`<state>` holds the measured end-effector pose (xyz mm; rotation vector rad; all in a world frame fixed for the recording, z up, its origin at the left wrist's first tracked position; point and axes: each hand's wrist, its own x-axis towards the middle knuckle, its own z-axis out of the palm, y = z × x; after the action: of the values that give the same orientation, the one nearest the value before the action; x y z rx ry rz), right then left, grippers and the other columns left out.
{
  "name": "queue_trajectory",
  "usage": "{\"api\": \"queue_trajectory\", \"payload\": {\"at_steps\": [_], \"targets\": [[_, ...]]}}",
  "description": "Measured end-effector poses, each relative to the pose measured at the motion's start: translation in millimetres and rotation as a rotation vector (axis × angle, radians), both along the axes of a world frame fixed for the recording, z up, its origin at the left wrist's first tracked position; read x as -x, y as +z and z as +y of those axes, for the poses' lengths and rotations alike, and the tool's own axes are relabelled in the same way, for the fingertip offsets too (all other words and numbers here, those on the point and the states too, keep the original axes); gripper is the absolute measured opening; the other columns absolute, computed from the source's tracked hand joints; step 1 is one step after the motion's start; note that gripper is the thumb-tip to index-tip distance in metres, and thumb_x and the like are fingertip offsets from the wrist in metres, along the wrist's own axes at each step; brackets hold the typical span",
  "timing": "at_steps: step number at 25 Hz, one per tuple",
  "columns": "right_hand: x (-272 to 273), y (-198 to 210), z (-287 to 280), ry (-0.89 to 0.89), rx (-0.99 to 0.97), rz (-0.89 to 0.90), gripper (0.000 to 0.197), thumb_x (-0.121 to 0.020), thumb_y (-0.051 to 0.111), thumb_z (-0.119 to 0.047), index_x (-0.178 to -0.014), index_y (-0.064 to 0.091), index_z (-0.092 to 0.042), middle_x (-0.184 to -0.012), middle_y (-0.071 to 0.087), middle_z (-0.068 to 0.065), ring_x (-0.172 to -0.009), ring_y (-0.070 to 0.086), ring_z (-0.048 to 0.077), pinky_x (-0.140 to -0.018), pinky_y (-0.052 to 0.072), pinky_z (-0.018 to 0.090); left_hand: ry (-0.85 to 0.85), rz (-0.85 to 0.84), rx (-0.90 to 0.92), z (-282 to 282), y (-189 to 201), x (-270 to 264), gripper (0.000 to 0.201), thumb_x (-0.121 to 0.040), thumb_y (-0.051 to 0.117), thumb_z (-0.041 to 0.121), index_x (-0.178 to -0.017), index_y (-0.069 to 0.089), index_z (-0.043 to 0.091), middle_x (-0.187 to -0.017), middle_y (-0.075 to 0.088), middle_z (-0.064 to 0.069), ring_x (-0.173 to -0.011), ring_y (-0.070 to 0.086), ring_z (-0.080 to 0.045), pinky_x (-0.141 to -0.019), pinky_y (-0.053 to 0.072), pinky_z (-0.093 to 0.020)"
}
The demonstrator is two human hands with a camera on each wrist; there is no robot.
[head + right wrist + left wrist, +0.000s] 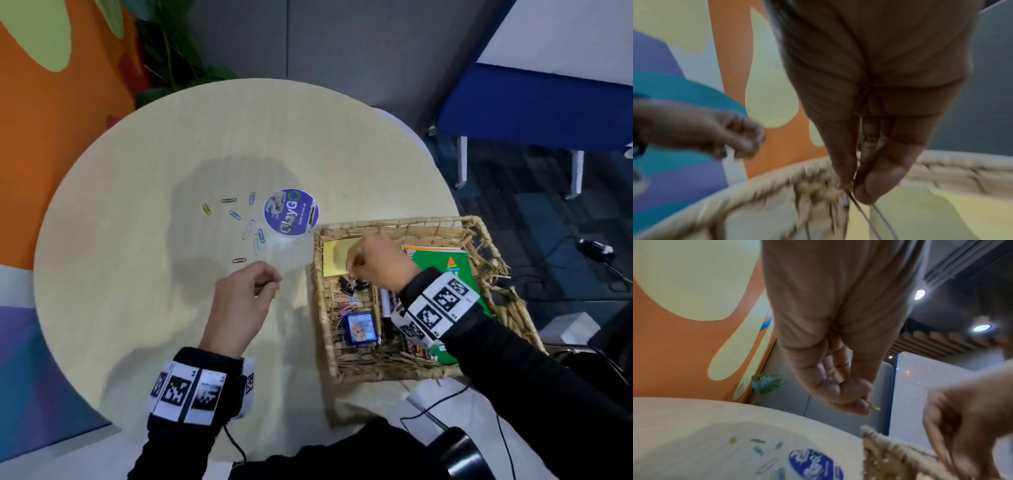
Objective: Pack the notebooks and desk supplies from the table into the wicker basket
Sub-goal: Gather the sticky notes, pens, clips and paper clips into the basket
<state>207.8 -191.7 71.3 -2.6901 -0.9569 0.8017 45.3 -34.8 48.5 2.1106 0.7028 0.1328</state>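
The wicker basket (320, 308) stands at the table's right edge. It holds a yellow sticky pad (334, 260), a green notebook (442, 265), a blue box (359, 329), pens (385, 308) and some paper clips (346, 305). My right hand (352, 270) hangs over its far left corner and pinches a black binder clip (352, 283) by its wire handles (863, 211). My left hand (274, 284) hovers above the table left of the basket and pinches a yellow-green paper clip (874, 407). Several coloured paper clips (255, 240) lie loose on the table beyond it.
A round purple sticker (291, 212) is on the pale round table (137, 240) beside the basket's far left corner. A plant (171, 68) and an orange wall stand behind. Blue seating (548, 109) and cables lie to the right, off the table.
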Motion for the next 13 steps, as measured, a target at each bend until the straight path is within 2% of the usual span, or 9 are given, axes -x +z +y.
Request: {"api": "queue_trajectory", "payload": {"at_steps": [1, 3, 6, 7, 9, 13], "targets": [[0.4, -11.6, -8.8, 0.02, 0.061, 0.01, 0.021, -0.083, 0.059, -0.002, -0.088, 0.077, -0.012, -0.096, 0.074, 0.011, -0.091, 0.068, 0.027, -0.089, 0.055, 0.036, -0.043, -0.017, -0.013, -9.1, 8.3, -4.5, 0.02, -0.085, 0.065, 0.007, -0.078, 0.066, 0.025, -0.067, 0.063, 0.021, -0.066, 0.06, 0.019, -0.065, 0.042, 0.004], [3.5, -33.6, -17.8, 0.036, 0.132, 0.03, 0.023, -0.083, 0.059, -0.001, -0.091, 0.077, -0.014, -0.1, 0.074, 0.011, -0.094, 0.068, 0.028, -0.09, 0.055, 0.036, -0.123, -0.041, -0.026, -27.3, 24.6, -11.5, 0.018, -0.086, 0.063, 0.008, -0.081, 0.07, 0.024, -0.074, 0.066, 0.019, -0.07, 0.063, 0.014, -0.069, 0.04, 0.006], [11.1, -59.8, -16.2, 0.047, 0.185, 0.028, 0.02, -0.083, 0.061, -0.001, -0.095, 0.074, -0.01, -0.103, 0.072, 0.012, -0.093, 0.069, 0.028, -0.087, 0.056, 0.035, -0.235, -0.064, -0.052, -53.0, 45.0, -18.7, 0.015, -0.087, 0.061, 0.009, -0.086, 0.072, 0.02, -0.089, 0.071, 0.009, -0.08, 0.066, -0.002, -0.077, 0.048, -0.008], [13.4, -66.0, -14.0, 0.038, 0.201, 0.017, 0.02, -0.085, 0.058, -0.002, -0.099, 0.071, -0.006, -0.104, 0.07, 0.014, -0.094, 0.068, 0.029, -0.085, 0.056, 0.036, -0.271, -0.062, -0.068, -59.7, 49.0, -20.6, 0.015, -0.088, 0.061, 0.01, -0.089, 0.073, 0.019, -0.092, 0.071, 0.007, -0.083, 0.066, -0.005, -0.078, 0.05, -0.013], [16.5, -75.4, -9.8, 0.026, 0.229, -0.003, 0.022, -0.088, 0.052, -0.003, -0.106, 0.064, 0.0, -0.106, 0.067, 0.016, -0.097, 0.066, 0.032, -0.083, 0.056, 0.038, -0.345, -0.02, -0.123, -69.4, 52.0, -25.1, 0.017, -0.09, 0.058, 0.013, -0.097, 0.073, 0.018, -0.097, 0.069, 0.005, -0.088, 0.064, -0.008, -0.079, 0.048, -0.016], [8.2, -77.1, -13.4, 0.002, 0.183, 0.005, 0.02, -0.087, 0.056, -0.008, -0.103, 0.065, 0.0, -0.101, 0.068, 0.015, -0.092, 0.066, 0.03, -0.072, 0.051, 0.033, -0.584, 0.225, -0.307, -81.1, 40.9, -46.9, 0.029, -0.093, 0.05, 0.012, -0.113, 0.07, 0.014, -0.114, 0.068, 0.0, -0.106, 0.062, -0.016, -0.092, 0.047, -0.028]]}}
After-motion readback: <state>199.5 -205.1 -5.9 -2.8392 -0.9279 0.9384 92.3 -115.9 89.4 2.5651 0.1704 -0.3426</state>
